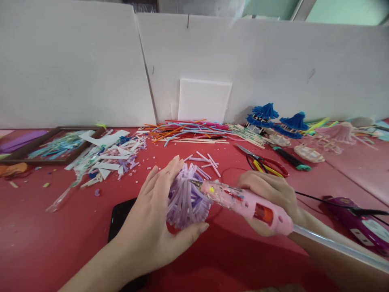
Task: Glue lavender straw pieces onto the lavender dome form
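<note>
My left hand (152, 223) curves around a lilac pleated, cone-shaped piece (182, 202) made of fuzzy strips, thumb on the near side and fingers on the far side. My right hand (273, 190) grips a pink hot glue gun (246, 202) with blobs of dried glue on its front. The gun's metal nozzle points left and meets the top of the lilac piece, or hangs just over it. From the gun's back end sticks out a long clear glue stick (334, 242). Short lilac strips (203, 162) lie just beyond the piece.
Scissors (267, 165) and a dark-handled tool (291, 158) lie right of centre, near blue-roofed models (263, 115). A purple device (358, 223) sits far right. Coloured strips (188, 132), scraps (112, 156) and a brown frame (54, 161) lie further back. A black flat object (120, 215) is partly under my left hand.
</note>
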{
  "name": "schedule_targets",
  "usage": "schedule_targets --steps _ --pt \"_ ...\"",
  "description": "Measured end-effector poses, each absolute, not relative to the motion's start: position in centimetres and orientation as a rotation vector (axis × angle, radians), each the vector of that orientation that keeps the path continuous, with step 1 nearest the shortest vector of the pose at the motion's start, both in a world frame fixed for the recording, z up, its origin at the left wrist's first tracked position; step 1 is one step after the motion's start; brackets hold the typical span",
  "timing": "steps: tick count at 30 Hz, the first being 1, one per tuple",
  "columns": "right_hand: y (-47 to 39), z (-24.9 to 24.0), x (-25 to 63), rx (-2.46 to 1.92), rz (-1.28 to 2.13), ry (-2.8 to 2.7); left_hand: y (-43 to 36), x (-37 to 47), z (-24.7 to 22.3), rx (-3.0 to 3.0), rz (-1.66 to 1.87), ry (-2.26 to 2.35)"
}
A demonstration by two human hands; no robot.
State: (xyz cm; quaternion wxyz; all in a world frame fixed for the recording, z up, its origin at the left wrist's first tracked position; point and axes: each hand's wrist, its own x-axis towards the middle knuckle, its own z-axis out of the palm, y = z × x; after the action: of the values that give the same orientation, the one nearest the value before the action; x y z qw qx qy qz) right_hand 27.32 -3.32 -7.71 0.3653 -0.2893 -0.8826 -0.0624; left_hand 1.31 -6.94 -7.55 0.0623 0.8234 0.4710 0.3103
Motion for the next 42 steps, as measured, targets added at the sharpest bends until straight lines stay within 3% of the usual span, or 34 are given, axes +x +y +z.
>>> schedule_targets --steps 8,17,21,25,29,42 --pt "-2.4 -7.8 29.1 -0.905 -0.25 -2.196 -7.3 0.9 -8.2 2.527 0.945 1.476" --pt "-2.1 -15.6 37.8 -1.529 -0.294 -2.41 -7.3 0.2 -9.2 2.456 0.949 1.465" --pt "-2.5 -15.6 37.8 -1.582 -0.335 -2.397 -7.2 -0.1 -9.3 2.468 0.962 1.447" --pt "-4.0 -11.4 33.4 -1.394 -0.397 -2.322 -7.3 -0.2 -9.1 2.476 0.933 1.461" --pt "-6.4 -8.1 27.4 -0.917 -0.202 -2.29 -7.5 -0.2 -8.8 2.486 0.899 1.477" --pt "-5.7 -7.3 21.5 -0.635 -0.448 -2.232 -7.2 0.0 -9.2 2.536 0.988 1.427"
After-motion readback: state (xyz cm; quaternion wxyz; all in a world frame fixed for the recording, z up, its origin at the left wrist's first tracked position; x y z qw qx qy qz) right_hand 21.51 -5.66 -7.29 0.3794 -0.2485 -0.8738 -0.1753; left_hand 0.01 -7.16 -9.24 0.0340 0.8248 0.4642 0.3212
